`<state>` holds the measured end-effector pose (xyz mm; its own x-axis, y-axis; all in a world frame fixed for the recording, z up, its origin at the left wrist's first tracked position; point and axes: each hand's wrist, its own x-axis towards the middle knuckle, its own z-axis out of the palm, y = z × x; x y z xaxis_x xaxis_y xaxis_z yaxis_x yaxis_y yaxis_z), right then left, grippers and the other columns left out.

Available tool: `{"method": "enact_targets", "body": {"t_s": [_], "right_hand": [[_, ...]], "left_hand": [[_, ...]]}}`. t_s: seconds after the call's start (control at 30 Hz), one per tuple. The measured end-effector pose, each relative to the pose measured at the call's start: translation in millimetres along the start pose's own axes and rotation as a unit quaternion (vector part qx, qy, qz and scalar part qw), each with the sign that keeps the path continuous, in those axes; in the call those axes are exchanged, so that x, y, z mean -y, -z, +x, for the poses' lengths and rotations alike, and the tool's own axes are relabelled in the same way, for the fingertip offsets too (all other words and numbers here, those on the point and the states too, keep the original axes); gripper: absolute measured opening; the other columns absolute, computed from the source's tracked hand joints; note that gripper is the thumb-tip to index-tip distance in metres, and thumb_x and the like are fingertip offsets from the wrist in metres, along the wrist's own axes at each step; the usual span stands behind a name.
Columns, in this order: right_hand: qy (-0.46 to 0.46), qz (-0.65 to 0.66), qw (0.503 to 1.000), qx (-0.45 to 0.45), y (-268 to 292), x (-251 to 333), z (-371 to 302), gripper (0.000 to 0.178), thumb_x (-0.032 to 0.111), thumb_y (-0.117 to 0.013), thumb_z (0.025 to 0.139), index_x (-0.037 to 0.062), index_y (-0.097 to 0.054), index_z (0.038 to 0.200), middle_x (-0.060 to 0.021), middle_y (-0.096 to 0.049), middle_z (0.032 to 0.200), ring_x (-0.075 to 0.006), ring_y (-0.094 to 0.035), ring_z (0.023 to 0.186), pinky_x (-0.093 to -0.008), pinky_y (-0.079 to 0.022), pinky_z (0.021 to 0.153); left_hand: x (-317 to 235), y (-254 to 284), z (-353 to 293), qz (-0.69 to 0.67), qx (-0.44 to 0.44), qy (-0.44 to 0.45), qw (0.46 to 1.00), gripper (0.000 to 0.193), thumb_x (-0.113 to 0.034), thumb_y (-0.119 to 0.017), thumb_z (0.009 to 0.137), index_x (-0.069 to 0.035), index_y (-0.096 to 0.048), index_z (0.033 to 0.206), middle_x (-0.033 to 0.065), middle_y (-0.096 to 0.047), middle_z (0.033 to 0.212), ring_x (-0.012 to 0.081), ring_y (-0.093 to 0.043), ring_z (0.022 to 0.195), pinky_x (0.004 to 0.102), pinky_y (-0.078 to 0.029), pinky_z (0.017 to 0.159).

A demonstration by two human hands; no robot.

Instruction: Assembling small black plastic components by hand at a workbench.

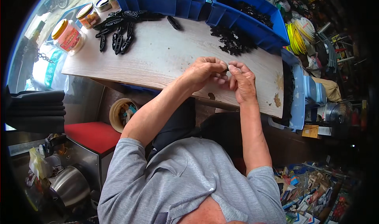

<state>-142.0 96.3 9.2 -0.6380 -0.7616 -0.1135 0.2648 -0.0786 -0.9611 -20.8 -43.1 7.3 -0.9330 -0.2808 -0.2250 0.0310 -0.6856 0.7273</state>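
My left hand (pixel 202 73) and my right hand (pixel 243 83) meet above the front edge of the wooden table (pixel 158 52). Both are closed, thumbs against fingertips, around a small dark piece (pixel 227 69) that the fingers mostly cover; its exact kind I cannot make out. Beyond my right hand lies a heap of small black plastic parts (pixel 233 39). Long, slotted black plastic pieces (pixel 118 25) are piled at the table's far left, and a single one (pixel 173 23) lies apart from them.
Two blue bins (pixel 162 4) (pixel 246 21) holding black parts line the back. Lidded jars (pixel 69 36) stand at the left end. A light-blue crate (pixel 298 94) adjoins the right end. Below are a waste bucket (pixel 115 115) and a red-topped cabinet (pixel 92 136); clutter fills the right side.
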Motion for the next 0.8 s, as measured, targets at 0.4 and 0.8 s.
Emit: {"method": "enact_targets", "body": {"t_s": [0.4,0.8], "right_hand": [[0.024,0.002,0.999,-0.027,-1.6,-2.4,-2.0,0.021,0.021,-0.072,0.091,0.004,-0.066,0.102,0.0035,-0.052,0.057,-0.0054,-0.043,0.046,-0.0218,-0.038,0.05],[0.013,-0.035,0.999,0.016,5.1,-2.9,-2.9,0.021,0.019,-0.073,0.088,0.0036,-0.063,0.097,0.0003,-0.054,0.058,-0.0113,-0.052,0.046,-0.0269,-0.049,0.051]], "left_hand": [[12.1,-2.5,-3.5,-0.05,-0.025,-0.048,0.997,0.013,-0.008,-0.064,0.093,0.003,-0.061,0.099,0.0123,-0.066,0.088,0.0176,-0.068,0.072,0.0258,-0.058,0.068],[1.0,16.8,-0.5,0.276,-0.063,-0.167,0.945,0.014,-0.008,-0.064,0.09,-0.003,-0.065,0.103,0.0085,-0.069,0.089,0.0166,-0.065,0.074,0.028,-0.055,0.068]]}}
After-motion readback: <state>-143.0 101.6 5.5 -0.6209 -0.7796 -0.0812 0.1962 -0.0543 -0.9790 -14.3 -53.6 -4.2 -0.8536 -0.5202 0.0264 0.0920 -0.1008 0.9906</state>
